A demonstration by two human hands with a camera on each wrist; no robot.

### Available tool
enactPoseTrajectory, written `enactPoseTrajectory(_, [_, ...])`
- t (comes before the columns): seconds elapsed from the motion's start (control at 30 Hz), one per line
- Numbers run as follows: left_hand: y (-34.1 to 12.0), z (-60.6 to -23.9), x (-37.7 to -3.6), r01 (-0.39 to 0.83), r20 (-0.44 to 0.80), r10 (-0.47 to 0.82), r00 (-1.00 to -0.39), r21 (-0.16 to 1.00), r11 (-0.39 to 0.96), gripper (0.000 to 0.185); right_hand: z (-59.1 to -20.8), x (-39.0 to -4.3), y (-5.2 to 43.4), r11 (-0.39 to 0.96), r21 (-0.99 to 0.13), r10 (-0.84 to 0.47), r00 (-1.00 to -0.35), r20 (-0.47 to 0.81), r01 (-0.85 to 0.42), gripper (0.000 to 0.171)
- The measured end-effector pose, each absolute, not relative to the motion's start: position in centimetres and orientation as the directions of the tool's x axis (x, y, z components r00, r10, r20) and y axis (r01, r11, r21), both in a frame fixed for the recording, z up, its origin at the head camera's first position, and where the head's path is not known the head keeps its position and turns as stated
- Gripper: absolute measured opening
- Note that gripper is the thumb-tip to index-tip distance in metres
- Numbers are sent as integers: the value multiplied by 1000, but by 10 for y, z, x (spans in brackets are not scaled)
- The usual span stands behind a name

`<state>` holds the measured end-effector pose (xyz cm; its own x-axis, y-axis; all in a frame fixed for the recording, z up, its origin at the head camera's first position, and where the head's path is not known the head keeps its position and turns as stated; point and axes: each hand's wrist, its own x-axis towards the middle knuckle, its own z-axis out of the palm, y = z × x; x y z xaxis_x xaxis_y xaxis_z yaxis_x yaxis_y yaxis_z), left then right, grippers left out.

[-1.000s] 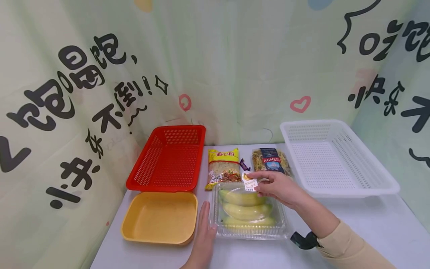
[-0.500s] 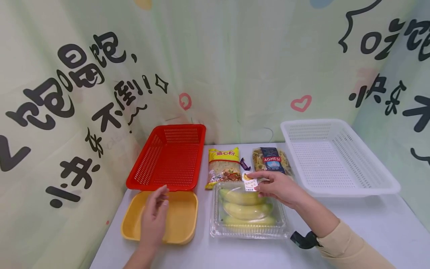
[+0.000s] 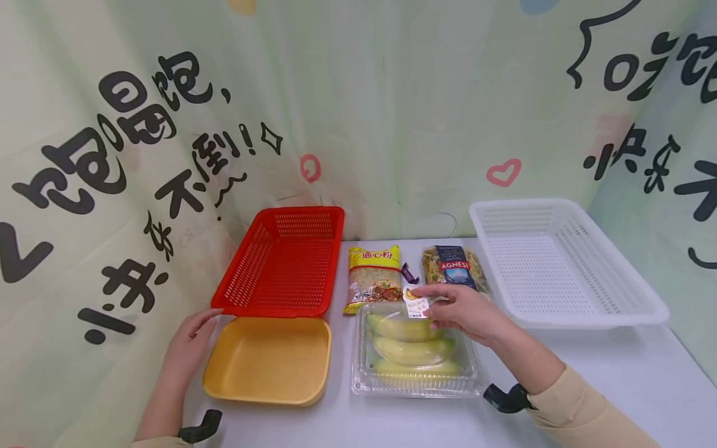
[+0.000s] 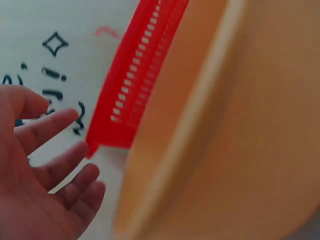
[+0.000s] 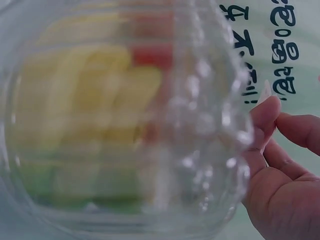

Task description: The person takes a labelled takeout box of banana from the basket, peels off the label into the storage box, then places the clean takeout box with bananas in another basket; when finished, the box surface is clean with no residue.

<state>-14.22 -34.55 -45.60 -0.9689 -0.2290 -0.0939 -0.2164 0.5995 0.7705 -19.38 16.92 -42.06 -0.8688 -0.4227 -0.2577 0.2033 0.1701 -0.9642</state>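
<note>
My right hand [image 3: 467, 314] is pinching the far edge of the clear clamshell box [image 3: 416, 384], fingers curled at the rim where the white label [image 3: 417, 307] is sticking up. The right wrist view is showing my fingertips [image 5: 266, 116] against the clear plastic; it is blurred, so I cannot tell exactly how deep the grip is going. The box is sitting flat on the table [image 3: 605, 379], near its front edge and about centre, with three bananas [image 3: 411, 350] lying inside.

My left hand [image 3: 187, 348] is lying open, fingers relaxed and spread, just beside the left wall of the yellow tub [image 3: 267, 361]; whether it is touching I cannot tell. The left wrist view is showing the palm [image 4: 35, 185] empty.

The red basket [image 3: 282, 261] is standing directly behind the tub. Behind the box are lying a yellow noodle packet [image 3: 373, 277], a small purple wrapper [image 3: 409, 273] and a blue-labelled pasta bag [image 3: 454, 267]. The white basket [image 3: 554, 264] is sitting at the right.
</note>
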Motion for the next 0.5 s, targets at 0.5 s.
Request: enactPoseTrajectory(0.5, [-372,-500,-141,-341,-316,-132,-939,825,450,58,-421,-194,169,171,-964,-430,-865,-261,206,46])
